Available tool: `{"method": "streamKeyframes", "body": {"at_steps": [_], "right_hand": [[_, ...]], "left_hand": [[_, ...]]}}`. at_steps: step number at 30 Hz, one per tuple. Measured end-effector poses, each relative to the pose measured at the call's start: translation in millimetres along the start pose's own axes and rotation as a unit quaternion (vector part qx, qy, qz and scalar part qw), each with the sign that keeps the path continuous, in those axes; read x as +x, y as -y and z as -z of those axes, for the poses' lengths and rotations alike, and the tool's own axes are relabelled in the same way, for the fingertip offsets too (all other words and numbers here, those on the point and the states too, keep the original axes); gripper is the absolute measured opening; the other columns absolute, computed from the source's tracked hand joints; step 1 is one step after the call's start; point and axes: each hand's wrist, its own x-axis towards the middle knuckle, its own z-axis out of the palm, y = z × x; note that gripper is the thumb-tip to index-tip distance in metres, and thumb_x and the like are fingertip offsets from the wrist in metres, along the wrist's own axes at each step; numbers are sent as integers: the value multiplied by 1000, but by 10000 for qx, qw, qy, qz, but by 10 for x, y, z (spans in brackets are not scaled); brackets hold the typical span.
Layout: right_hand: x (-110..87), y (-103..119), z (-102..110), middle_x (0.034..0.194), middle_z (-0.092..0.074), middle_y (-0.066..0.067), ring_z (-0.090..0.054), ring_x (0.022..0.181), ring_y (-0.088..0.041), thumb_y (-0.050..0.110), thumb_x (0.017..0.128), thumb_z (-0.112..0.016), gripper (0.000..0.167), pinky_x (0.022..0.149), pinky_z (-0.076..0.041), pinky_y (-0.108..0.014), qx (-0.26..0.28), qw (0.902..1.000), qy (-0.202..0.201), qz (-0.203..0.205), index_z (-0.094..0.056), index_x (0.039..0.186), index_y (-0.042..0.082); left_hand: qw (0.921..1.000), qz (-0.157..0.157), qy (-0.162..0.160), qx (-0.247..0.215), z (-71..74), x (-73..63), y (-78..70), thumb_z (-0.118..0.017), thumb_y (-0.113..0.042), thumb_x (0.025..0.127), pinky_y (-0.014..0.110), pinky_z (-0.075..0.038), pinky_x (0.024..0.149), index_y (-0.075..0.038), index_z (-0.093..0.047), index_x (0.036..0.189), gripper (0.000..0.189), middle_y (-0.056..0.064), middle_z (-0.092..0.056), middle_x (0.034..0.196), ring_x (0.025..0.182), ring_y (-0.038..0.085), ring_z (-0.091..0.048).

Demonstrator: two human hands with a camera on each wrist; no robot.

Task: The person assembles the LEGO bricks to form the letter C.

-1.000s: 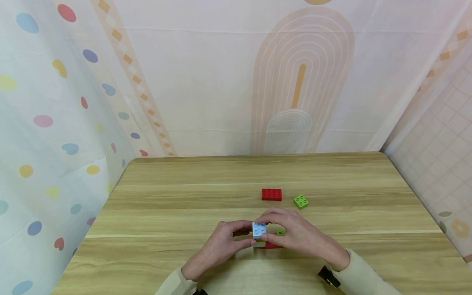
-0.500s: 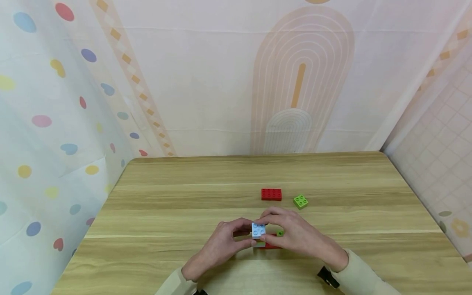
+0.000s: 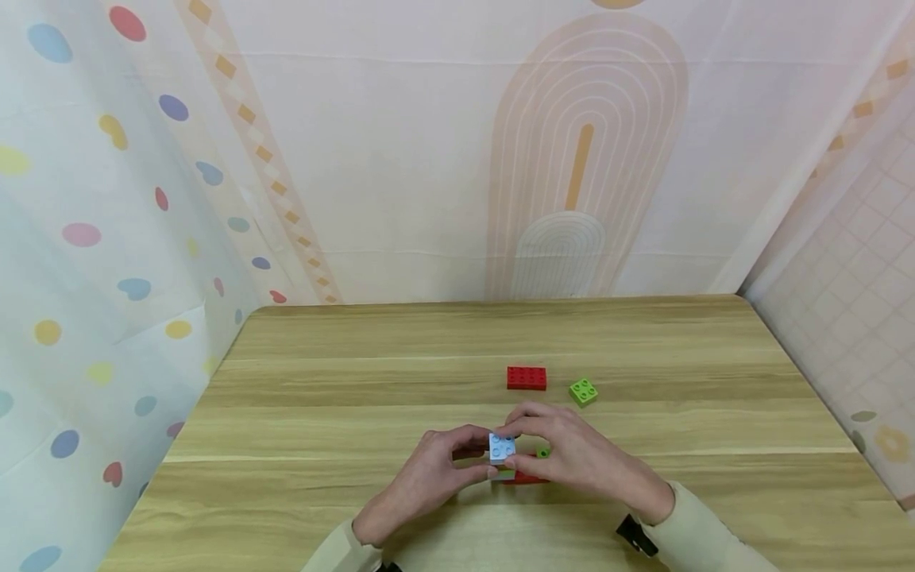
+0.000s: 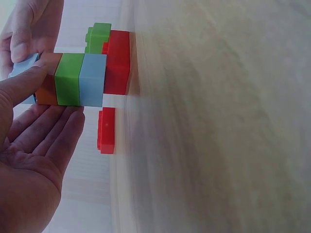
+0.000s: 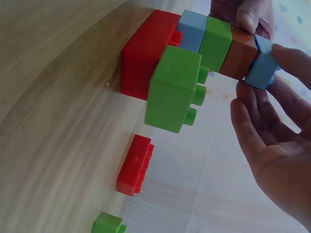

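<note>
A stack of toy building bricks stands on the table in front of me. Its base is a red brick [image 5: 146, 53]. Above that come a light blue brick [image 5: 192, 30], a green brick [image 5: 215, 43], an orange-brown brick [image 5: 238, 52] and, on top, another light blue brick [image 3: 502, 447]. A thin dark line shows beneath the top one. A second green brick [image 5: 170, 87] sits on the base beside this column. My right hand [image 3: 579, 453] pinches the top light blue brick between thumb and fingers. My left hand [image 3: 443, 473] holds the column, its thumb on the orange-brown brick.
Beyond the stack, a loose red brick [image 3: 526, 378] lies on the wooden table [image 3: 343, 381]. Right of it is a small loose green brick [image 3: 583, 392]. Patterned cloth [image 3: 400, 159] hangs behind the table and along its sides.
</note>
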Motion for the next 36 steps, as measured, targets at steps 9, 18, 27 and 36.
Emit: {"method": "streamKeyframes", "body": {"at_steps": [9, 18, 27, 36], "right_hand": [[0, -5, -8, 113, -63, 11, -65, 97, -15, 23, 96, -78, 26, 81, -58, -31, -45, 9999, -40, 144, -76, 120, 14], [-3, 1, 4, 112, -64, 12, -66, 97, -18, 22, 95, -78, 27, 83, -58, -33, -34, 10000, 52, -52, -76, 120, 13], [-45, -43, -52, 120, -69, 8, -65, 106, -9, 33, 96, -76, 39, 89, -58, -34, -497, 9988, 8, 18, -71, 129, 13], [-112, -92, 43, 137, -65, 2, -61, 127, -22, 53, 97, -66, 59, 103, -52, -50, -584, 9952, 225, -758, -64, 139, 12]], "left_hand": [[10000, -6, -18, 76, 9, -2, -7, -78, -18, 95, 24, -55, 93, -7, -70, 122, 31, 6, -74, 120, 110, 22, -72], [10000, -26, -12, 61, -5, 7, -11, -78, -15, 94, 24, -55, 93, -7, -70, 121, 29, 5, -75, 119, 110, 20, -72], [9992, 56, 43, 401, -4, -5, -10, -78, -21, 95, 34, -56, 97, -9, -70, 122, 30, 3, -74, 119, 110, 19, -70], [9959, 87, -30, 896, 7, -28, -77, -78, -38, 94, 49, -51, 105, -13, -64, 135, 50, -2, -69, 131, 123, 20, -63]]}}
